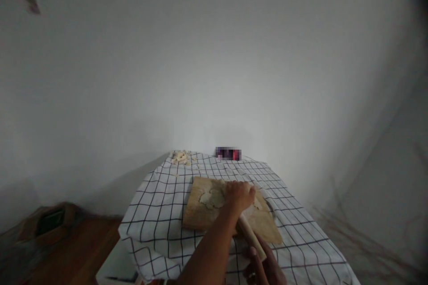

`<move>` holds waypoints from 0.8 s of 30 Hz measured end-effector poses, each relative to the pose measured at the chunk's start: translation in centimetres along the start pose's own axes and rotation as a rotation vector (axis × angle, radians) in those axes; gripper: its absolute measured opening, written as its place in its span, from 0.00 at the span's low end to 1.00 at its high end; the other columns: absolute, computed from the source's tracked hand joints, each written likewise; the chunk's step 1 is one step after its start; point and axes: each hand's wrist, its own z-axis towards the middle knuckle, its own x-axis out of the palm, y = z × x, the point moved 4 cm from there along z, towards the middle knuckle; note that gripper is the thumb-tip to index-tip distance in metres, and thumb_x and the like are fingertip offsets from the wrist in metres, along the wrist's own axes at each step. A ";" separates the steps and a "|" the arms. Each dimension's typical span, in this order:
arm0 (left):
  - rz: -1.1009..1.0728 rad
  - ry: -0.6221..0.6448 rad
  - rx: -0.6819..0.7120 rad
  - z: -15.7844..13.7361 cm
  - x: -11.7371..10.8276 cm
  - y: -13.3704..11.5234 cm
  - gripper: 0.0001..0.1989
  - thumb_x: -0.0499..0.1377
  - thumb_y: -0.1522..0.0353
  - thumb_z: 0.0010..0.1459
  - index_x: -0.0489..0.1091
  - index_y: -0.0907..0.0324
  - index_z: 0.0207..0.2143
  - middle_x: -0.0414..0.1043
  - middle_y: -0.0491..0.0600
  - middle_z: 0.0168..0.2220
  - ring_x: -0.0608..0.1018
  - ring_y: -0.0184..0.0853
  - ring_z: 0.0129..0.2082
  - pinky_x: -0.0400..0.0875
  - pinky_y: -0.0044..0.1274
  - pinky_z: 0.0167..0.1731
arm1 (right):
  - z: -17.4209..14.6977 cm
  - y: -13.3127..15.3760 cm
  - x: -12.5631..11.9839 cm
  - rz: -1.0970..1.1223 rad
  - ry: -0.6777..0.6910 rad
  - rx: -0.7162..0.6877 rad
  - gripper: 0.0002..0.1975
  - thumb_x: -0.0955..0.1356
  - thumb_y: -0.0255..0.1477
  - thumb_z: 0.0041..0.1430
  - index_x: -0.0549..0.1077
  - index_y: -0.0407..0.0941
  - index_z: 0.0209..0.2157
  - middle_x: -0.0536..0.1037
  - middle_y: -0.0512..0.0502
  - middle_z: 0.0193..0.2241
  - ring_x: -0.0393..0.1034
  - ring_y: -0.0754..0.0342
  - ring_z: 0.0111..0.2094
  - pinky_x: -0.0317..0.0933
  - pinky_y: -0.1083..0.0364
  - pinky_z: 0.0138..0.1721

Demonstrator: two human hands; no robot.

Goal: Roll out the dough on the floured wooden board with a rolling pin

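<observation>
Gripping the near end of the rolling pin (249, 232), the right hand's (271, 263) fingers are holding what is probably a stiff, light rod, best taken at both ends. The left hand (239, 193) is curling over its far part, closure hidden, forearm (214, 249) reaching forward. The pin is slanting across the wooden board's (191, 217) near edge, beside soft, tearable dough (211, 199).
</observation>
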 end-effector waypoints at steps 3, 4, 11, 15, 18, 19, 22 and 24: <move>-0.039 -0.065 0.020 -1.1 -0.5 1.6 0.23 0.51 0.59 0.79 0.85 0.59 0.55 0.87 0.60 0.57 0.84 0.50 0.63 0.67 0.44 0.72 | 0.5 1.6 0.7 -0.024 0.040 -0.061 0.50 0.69 0.72 0.62 0.82 0.44 0.63 0.88 0.41 0.32 0.78 0.47 0.21 0.72 0.52 0.23; -0.066 -0.078 0.037 -1.5 -0.8 2.2 0.22 0.52 0.61 0.79 0.85 0.58 0.55 0.87 0.59 0.57 0.84 0.49 0.63 0.65 0.44 0.74 | 0.6 2.3 0.9 -0.044 0.057 -0.098 0.48 0.69 0.71 0.63 0.83 0.44 0.62 0.89 0.39 0.36 0.81 0.45 0.25 0.75 0.51 0.27; -0.580 -0.204 0.048 -4.2 -3.2 9.5 0.23 0.51 0.67 0.76 0.79 0.59 0.64 0.82 0.55 0.66 0.81 0.40 0.68 0.72 0.32 0.72 | 0.3 3.3 0.7 -0.027 0.110 -0.233 0.44 0.71 0.70 0.62 0.87 0.48 0.58 0.89 0.34 0.52 0.86 0.33 0.53 0.82 0.47 0.49; -0.461 -0.283 -0.018 -6.6 -4.2 13.5 0.19 0.53 0.70 0.74 0.81 0.59 0.59 0.85 0.55 0.61 0.83 0.40 0.63 0.76 0.31 0.67 | -0.7 2.6 -1.4 0.159 -0.004 -0.107 0.41 0.72 0.68 0.63 0.86 0.47 0.57 0.83 0.45 0.30 0.75 0.49 0.23 0.70 0.53 0.22; -0.227 -0.234 -0.007 -7.6 -4.1 14.1 0.18 0.57 0.74 0.70 0.84 0.59 0.54 0.87 0.54 0.57 0.85 0.41 0.59 0.76 0.32 0.66 | -0.7 3.6 -2.7 0.228 -0.018 -0.100 0.39 0.73 0.67 0.64 0.85 0.48 0.55 0.78 0.50 0.27 0.67 0.54 0.19 0.64 0.55 0.19; -0.164 -0.218 0.018 -7.8 -4.1 13.9 0.17 0.58 0.75 0.69 0.85 0.58 0.53 0.87 0.53 0.56 0.85 0.42 0.59 0.76 0.33 0.66 | -0.5 4.2 -3.2 0.251 -0.017 -0.102 0.39 0.73 0.67 0.63 0.85 0.47 0.55 0.77 0.50 0.27 0.67 0.54 0.19 0.63 0.55 0.19; -0.028 -0.199 0.105 -7.9 -3.9 12.6 0.19 0.59 0.75 0.69 0.87 0.56 0.54 0.86 0.53 0.58 0.84 0.44 0.60 0.74 0.37 0.68 | 0.7 5.7 -4.6 0.291 -0.021 -0.119 0.37 0.76 0.64 0.63 0.84 0.46 0.55 0.77 0.50 0.27 0.66 0.55 0.20 0.61 0.56 0.20; 0.038 -0.200 0.151 -8.0 -3.8 11.8 0.21 0.57 0.75 0.71 0.86 0.56 0.57 0.84 0.55 0.61 0.82 0.46 0.63 0.73 0.40 0.69 | 1.5 6.4 -5.4 0.285 -0.023 -0.136 0.36 0.77 0.61 0.63 0.84 0.45 0.55 0.77 0.51 0.26 0.66 0.56 0.20 0.61 0.56 0.21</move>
